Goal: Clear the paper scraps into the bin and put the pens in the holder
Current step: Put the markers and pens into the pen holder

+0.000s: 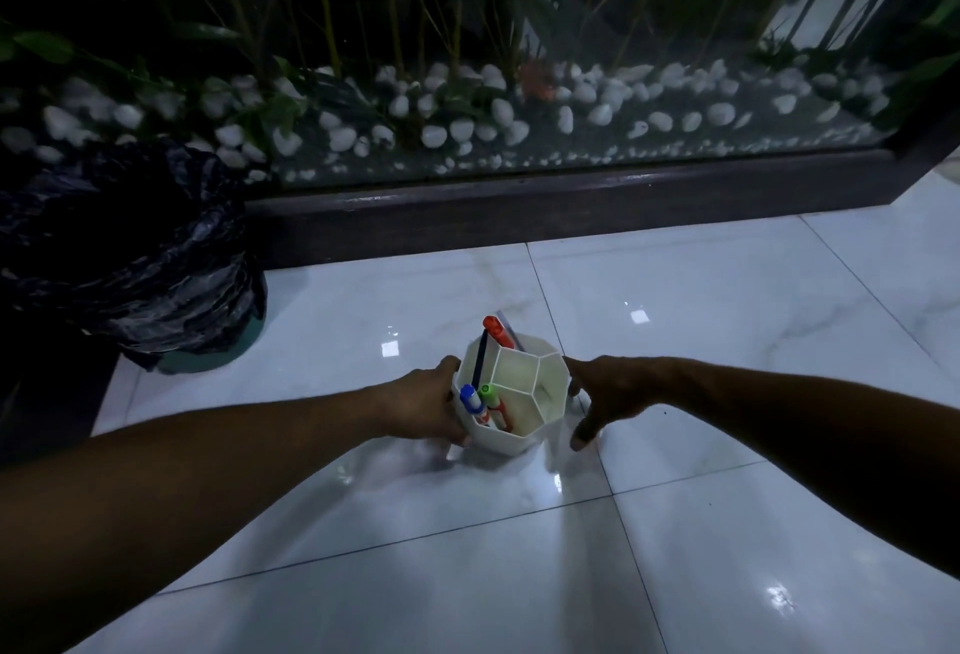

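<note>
Here, left hand [426,406] grasping holder [524,432], right hand [605,396] released, fingers spread beside it.

Glossy white tiled floor [727,523] bears a white pen holder [519,438] and a black-lined bin [130,258].

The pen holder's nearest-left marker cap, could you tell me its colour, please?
Blue cap, head view.

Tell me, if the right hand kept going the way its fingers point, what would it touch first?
Probably the white pen holder: the right hand sits just beside its wall, fingers aimed left toward it, though any gap is hard to judge.
</note>
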### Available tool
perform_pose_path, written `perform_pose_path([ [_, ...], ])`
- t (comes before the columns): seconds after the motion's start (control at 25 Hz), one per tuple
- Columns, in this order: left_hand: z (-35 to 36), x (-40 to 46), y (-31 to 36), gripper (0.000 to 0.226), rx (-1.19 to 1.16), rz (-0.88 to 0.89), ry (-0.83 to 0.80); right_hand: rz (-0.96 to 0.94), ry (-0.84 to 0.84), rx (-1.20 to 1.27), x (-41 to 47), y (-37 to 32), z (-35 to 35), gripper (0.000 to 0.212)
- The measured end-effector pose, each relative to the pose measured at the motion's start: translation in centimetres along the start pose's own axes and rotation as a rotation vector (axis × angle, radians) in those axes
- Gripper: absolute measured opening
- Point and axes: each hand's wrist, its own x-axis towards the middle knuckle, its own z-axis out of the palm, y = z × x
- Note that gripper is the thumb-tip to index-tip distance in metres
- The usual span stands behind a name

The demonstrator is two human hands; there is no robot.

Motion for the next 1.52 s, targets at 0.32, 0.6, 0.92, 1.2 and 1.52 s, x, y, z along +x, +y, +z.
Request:
perform_pose_path([
  [0.32, 0.8, 1.2, -0.2, 0.087, -0.123, 0.055, 0.077, -0.028, 0.029, -0.039, 1.5, 0.5, -1.2, 0.067],
  [0.6, 0.4, 1.7, 0.3, 0.091, -0.137, 0.067, 0.072, -0.137, 0.439, 0.266, 2.9, -2.2, -8.8, 0.031],
  [0.92, 0.0, 1.5, 0.2, 0.101, -0.155, 0.020, 0.067, -0.240, 0.471, 0.157, 2.8, -3.6, -9.5, 0.014],
  [1.2, -0.6, 0.9, 1.0, 0.104, -0.129, -0.010, 0.080, -0.300, 0.699, 0.655, -0.8, -1.7, -13.2, 0.014],
  [1.52, -4.9, 0.3, 2.6, 0.085, -0.382, -0.068, 0.022, -0.290, 0.420, 0.875, -1.8, -2.6, -12.1, 0.012],
])
